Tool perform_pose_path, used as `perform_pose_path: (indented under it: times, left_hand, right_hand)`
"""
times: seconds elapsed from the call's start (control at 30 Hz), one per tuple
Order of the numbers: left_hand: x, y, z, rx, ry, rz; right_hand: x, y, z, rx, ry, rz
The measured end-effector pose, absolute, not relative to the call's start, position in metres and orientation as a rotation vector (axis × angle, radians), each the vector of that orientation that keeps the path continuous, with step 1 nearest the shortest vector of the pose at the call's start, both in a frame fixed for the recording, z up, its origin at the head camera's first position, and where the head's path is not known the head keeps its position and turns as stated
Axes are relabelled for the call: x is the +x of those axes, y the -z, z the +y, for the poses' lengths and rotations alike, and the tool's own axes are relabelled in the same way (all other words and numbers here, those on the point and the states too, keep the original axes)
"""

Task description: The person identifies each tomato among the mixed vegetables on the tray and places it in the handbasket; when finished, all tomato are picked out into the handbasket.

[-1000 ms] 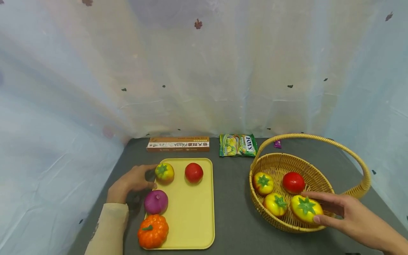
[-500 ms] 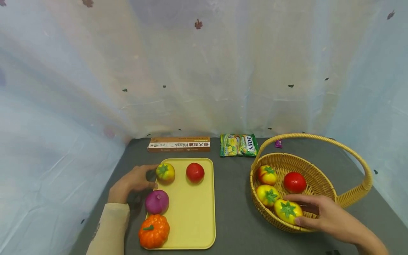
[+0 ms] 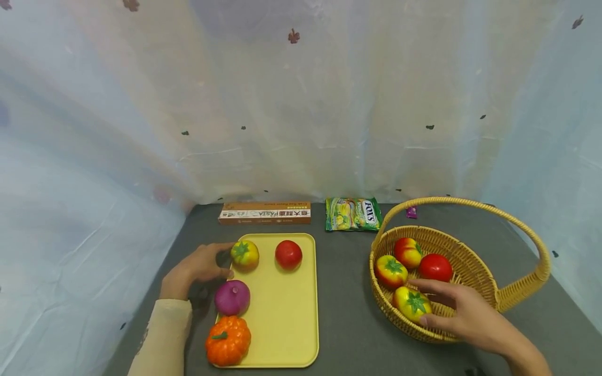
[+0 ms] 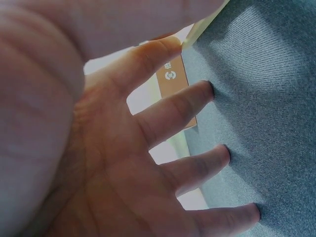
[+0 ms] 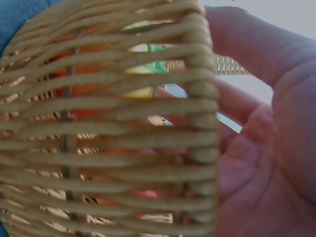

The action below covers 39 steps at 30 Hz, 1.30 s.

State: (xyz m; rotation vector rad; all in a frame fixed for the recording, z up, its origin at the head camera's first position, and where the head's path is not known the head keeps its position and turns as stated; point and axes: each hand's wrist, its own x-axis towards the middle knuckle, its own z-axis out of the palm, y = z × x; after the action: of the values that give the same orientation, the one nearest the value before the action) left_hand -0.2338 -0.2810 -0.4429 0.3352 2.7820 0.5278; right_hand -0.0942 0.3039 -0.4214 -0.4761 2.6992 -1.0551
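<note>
Your right hand (image 3: 470, 314) arches around a glossy yellow-red, green-leaved round fruit (image 3: 408, 307), pinch undeterminable, inside a tan wicker basket (image 3: 465, 265) likely limiting roll, while your left hand (image 3: 199, 262) rests spread wide beside a yellow rectangular tray (image 3: 283, 316), presumably for support.

Nearest yellow-red fruit (image 3: 412, 304) | green leaf cap upward | inside wicker basket (image 3: 467, 266) | yellow tray (image 3: 287, 318) flat

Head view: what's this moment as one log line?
right hand: at yellow-red, green-topped round fruit in woven tan basket | left hand: spread, at rim of yellow rectangular tray
</note>
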Motion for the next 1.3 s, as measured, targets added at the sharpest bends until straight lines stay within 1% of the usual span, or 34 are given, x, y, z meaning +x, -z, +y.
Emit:
perform_pose_path:
  times: [0.2, 0.3, 0.53, 0.8, 1.1, 1.3]
  left_hand:
    - [-0.234, 0.443, -0.281, 0.349, -0.514, 2.794]
    - [-0.234, 0.443, -0.280, 0.345, -0.513, 2.794]
    - [-0.233, 0.441, -0.280, 0.337, -0.522, 2.788]
    - [-0.234, 0.443, -0.281, 0.326, -0.522, 2.787]
    - [-0.231, 0.440, -0.279, 0.335, -0.541, 2.792]
    - [-0.233, 0.443, -0.281, 0.318, -0.533, 2.798]
  right_hand:
    - [-0.090, 0.414, 0.296, -0.403, 1.101, 2.809]
    - [-0.090, 0.408, 0.282, -0.439, 1.192, 2.830]
    - [-0.108, 0.405, 0.229, -0.716, 1.421, 2.739]
    - [-0.138, 0.408, 0.156, -0.849, 1.567, 2.496]
    - [-0.180, 0.439, 0.094, -0.825, 1.464, 2.514]
    - [-0.198, 0.453, 0.068, -0.661, 1.402, 2.696]
